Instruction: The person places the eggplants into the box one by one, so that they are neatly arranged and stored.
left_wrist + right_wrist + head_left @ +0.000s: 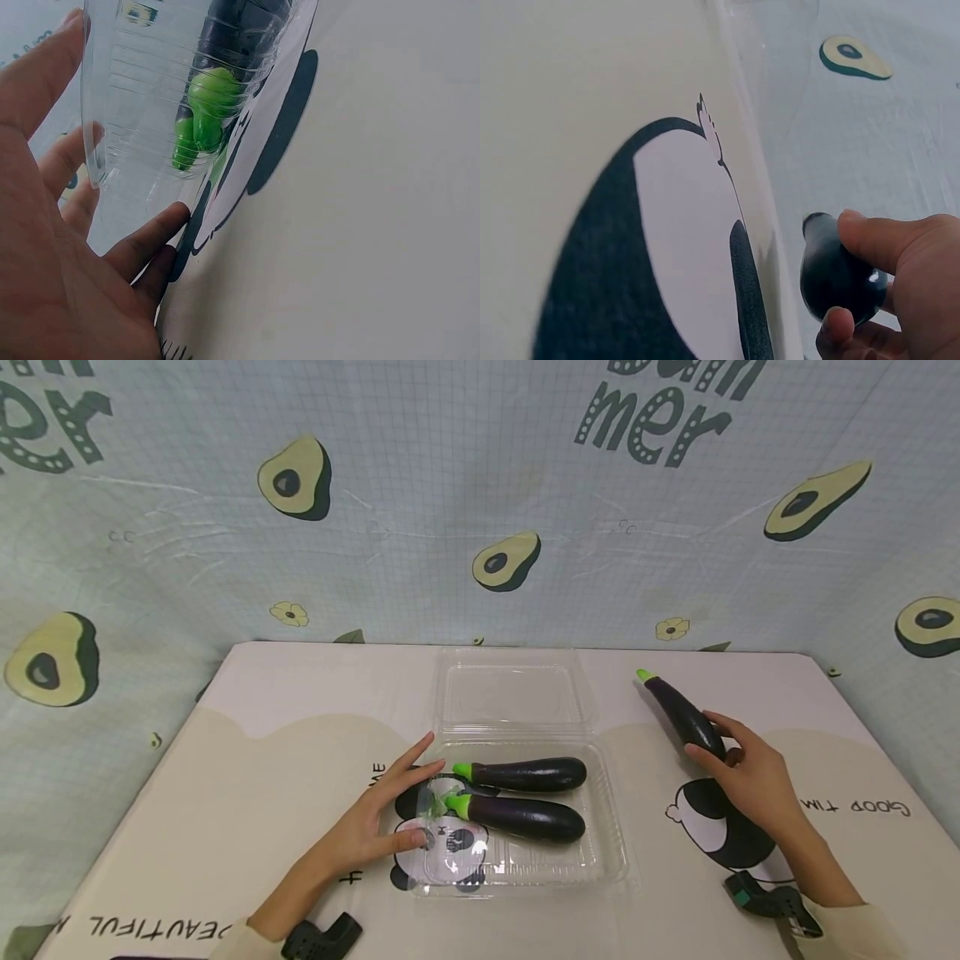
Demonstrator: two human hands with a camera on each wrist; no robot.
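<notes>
Two dark purple eggplants, a far one (pixel 531 774) and a near one (pixel 525 818), lie side by side in a clear plastic clamshell box (pixel 600 868), green stems to the left. The box's lid (pixel 513 693) is laid back behind it. My left hand (pixel 382 814) rests at the box's left wall with fingers spread; in the left wrist view the fingertips (pixel 75 22) touch its rim. To the right of the box, my right hand (pixel 753 772) grips a third eggplant (pixel 682 714) by its thick end, its green tip pointing away and left. The right wrist view shows thumb and fingers around this eggplant (pixel 840 277).
The table (pixel 300 685) bears printed panda figures and lettering. Behind it hangs a pale cloth (pixel 420 468) with avocado prints. A black wrist device (pixel 322 937) sits on the left wrist, another (pixel 772 897) on the right.
</notes>
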